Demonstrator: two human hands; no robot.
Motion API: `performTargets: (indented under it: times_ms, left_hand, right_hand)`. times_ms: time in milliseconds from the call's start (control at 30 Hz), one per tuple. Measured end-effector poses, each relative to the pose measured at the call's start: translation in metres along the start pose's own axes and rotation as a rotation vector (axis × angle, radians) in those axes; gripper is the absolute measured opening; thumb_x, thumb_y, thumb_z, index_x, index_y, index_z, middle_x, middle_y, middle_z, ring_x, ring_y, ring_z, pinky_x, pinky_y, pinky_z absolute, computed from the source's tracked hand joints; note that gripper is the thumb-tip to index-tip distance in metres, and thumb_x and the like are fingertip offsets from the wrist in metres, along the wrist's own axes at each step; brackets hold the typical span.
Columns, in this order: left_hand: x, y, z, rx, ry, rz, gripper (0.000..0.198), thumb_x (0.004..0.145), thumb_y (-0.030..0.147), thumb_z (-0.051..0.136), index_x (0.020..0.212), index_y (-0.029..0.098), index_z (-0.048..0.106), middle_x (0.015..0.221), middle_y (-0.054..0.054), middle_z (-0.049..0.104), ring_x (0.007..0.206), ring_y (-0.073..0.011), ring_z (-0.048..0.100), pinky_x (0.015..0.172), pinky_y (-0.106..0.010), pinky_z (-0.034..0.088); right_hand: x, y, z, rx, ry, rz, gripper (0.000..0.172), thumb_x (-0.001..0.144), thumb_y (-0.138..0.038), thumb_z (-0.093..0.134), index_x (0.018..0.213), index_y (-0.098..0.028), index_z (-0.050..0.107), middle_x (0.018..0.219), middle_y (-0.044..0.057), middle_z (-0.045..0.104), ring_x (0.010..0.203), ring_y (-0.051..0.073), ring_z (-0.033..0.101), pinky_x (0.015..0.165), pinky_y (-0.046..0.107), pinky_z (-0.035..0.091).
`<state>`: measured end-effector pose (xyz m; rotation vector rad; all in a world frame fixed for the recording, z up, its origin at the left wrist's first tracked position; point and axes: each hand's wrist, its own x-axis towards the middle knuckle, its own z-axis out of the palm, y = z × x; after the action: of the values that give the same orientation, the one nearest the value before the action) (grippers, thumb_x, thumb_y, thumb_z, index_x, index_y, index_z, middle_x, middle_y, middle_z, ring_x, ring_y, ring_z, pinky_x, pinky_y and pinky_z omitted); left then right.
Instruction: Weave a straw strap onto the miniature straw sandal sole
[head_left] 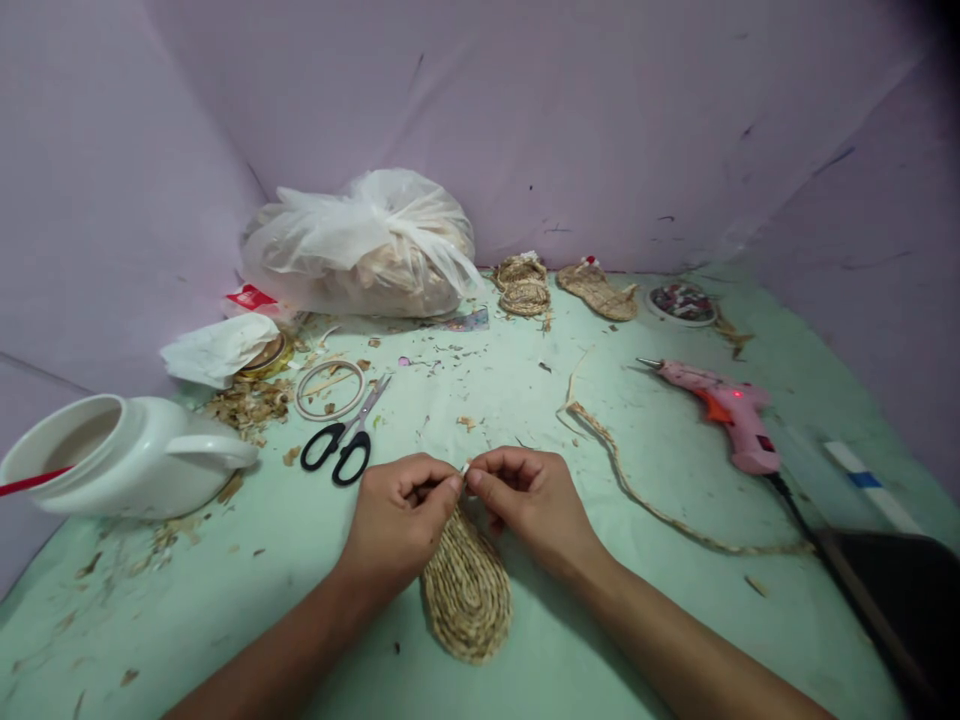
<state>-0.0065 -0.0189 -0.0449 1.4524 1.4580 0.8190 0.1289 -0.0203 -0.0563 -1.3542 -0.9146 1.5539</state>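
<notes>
Fingers of the left hand (401, 515) and the right hand (532, 500) are curled in, and thumb and forefinger of each pinch one small pale strand end (465, 468) between them. That end sits at the 12 o'clock tip of an oval woven straw sole (466, 600), which lies flat on the mint-green table cover (225, 600) and runs back between the wrists toward 6 o'clock.

At 11 o'clock, near the left hand, lie black-handled scissors (341, 445), with a thin pale ring (300, 392) just beyond. At 9 o'clock a white jug (127, 455) lies on its side with a red stick (30, 482) poking from its mouth; what else it holds cannot be told. Far back at 12 o'clock, a tied white plastic bag (367, 245) bulges with pale straw-coloured material. At 2 o'clock rests a pink hot-glue gun (720, 405), and a braided straw cord (637, 490) lies between it and the right hand. A round dish of dark mixed bits (682, 302) sits at 1 o'clock.
</notes>
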Motion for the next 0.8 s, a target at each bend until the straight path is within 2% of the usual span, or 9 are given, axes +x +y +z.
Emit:
performTargets:
  times_ms: [233,400,533,667,800]
  left_hand:
    - [0.002,-0.001,0.002,-0.084,0.053,-0.096,0.010,0.060,0.021,0.062,0.063,0.013,0.065,0.051,0.001,0.059,0.047,-0.0094,0.049,0.044,-0.019,0.038]
    - [0.001,0.001,0.005,-0.058,0.102,-0.073,0.008,0.059,0.021,0.061,0.057,0.014,0.063,0.047,0.002,0.056,0.044,-0.0081,0.046,0.042,-0.018,0.037]
    - [0.000,0.002,0.007,-0.041,0.143,-0.061,0.008,0.060,0.021,0.060,0.057,0.014,0.062,0.048,0.002,0.057,0.044,-0.0081,0.048,0.042,-0.017,0.038]
    - [0.000,0.002,0.008,0.008,0.147,-0.046,0.007,0.060,0.019,0.059,0.055,0.014,0.062,0.046,0.002,0.057,0.043,-0.0084,0.049,0.041,-0.017,0.038]
    - [0.000,-0.004,0.008,0.072,0.149,0.037,0.009,0.062,0.017,0.059,0.056,0.014,0.064,0.051,0.000,0.062,0.048,-0.0103,0.054,0.046,-0.018,0.042]
  right_hand:
    - [0.002,0.002,0.001,-0.029,-0.002,-0.021,0.012,0.059,-0.025,0.065,0.057,-0.013,0.062,0.045,-0.004,0.051,0.036,0.005,0.040,0.036,0.020,0.035]
    - [0.001,0.008,0.001,-0.067,0.059,-0.051,0.011,0.060,-0.025,0.064,0.057,-0.014,0.062,0.047,-0.003,0.053,0.038,0.006,0.041,0.038,0.022,0.035]
    - [-0.001,0.014,0.002,-0.151,0.094,-0.131,0.011,0.063,-0.025,0.062,0.062,-0.015,0.066,0.049,-0.001,0.056,0.042,0.009,0.046,0.043,0.023,0.038]
    - [-0.002,0.016,0.002,-0.217,0.093,-0.205,0.014,0.067,-0.023,0.059,0.065,-0.014,0.069,0.057,0.003,0.064,0.051,0.012,0.054,0.050,0.025,0.043]
    - [-0.002,0.015,0.002,-0.258,0.072,-0.258,0.016,0.068,-0.022,0.057,0.066,-0.014,0.071,0.060,0.005,0.067,0.054,0.014,0.057,0.051,0.025,0.044]
